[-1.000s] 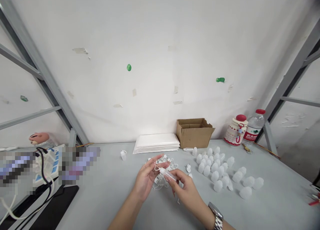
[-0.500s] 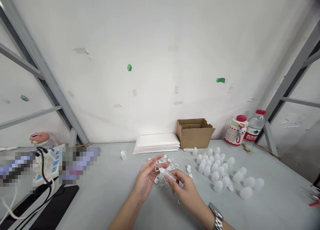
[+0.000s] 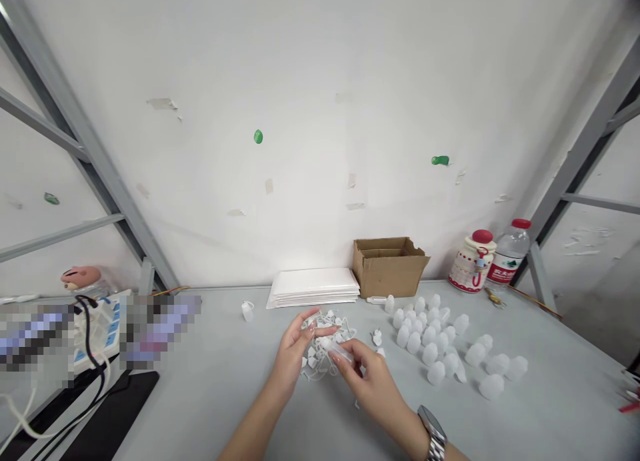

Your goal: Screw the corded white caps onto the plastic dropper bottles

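Right hand (image 3: 367, 374): forearm slanting inward, thumb and forefinger pinching a small translucent tube (image 3: 342, 351), its white end pointing toward the left fingers. Left hand (image 3: 291, 346): raised, forefinger extended, thumb bent inward; whether its fingertips grip anything, cannot tell. White corded pieces (image 3: 313, 362): heaped below and between both hands' fingers. Frosted caps (image 3: 431, 354): scattered, right of the right fingers. Cardboard box (image 3: 387, 277): beyond the right fingers.
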`<state>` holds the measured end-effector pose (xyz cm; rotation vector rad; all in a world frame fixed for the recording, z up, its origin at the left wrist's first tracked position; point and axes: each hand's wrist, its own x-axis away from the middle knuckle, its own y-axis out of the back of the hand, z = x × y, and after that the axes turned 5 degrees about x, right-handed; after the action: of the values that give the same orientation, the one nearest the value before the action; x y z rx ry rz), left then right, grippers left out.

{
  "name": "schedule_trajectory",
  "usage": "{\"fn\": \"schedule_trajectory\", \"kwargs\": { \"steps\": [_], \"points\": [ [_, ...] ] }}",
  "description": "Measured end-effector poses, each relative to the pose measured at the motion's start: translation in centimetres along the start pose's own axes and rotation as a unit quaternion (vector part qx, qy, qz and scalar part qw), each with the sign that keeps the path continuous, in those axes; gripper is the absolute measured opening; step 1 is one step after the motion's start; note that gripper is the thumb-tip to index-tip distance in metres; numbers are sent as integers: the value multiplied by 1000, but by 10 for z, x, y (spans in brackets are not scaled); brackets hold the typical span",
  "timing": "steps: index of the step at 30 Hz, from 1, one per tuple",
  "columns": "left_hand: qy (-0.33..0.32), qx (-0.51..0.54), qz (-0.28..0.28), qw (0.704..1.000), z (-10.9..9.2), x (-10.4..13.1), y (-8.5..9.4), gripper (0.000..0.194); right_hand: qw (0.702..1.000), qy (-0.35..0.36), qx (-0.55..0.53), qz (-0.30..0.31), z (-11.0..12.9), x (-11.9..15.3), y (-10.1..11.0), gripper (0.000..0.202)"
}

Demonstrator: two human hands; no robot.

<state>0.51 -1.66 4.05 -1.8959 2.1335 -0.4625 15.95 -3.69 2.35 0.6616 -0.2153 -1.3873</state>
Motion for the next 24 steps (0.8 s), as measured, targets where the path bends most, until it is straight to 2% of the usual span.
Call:
{"fn": "schedule_trajectory", "kwargs": {
  "steps": [3, 7, 13, 20, 24],
  "points": [
    [-2, -12, -1, 1000, 3, 0, -1, 45, 1000, 2, 7, -4, -1, 0, -1, 34],
    [6, 24, 9, 1000, 6, 1, -2, 44, 1000, 8, -4, -6, -2, -1, -2, 33],
    [14, 91, 0, 996, 3, 2, -5, 42, 996, -2, -89, 12, -2, -2, -4, 33],
    [-28, 9, -5, 1000, 7, -2, -3, 26, 996, -7, -89, 12, -6, -1, -9, 30],
    [-18, -18, -5, 1000, 9, -1, -4, 25, 997, -8, -71, 16, -7, 1, -11, 30]
  ]
}}
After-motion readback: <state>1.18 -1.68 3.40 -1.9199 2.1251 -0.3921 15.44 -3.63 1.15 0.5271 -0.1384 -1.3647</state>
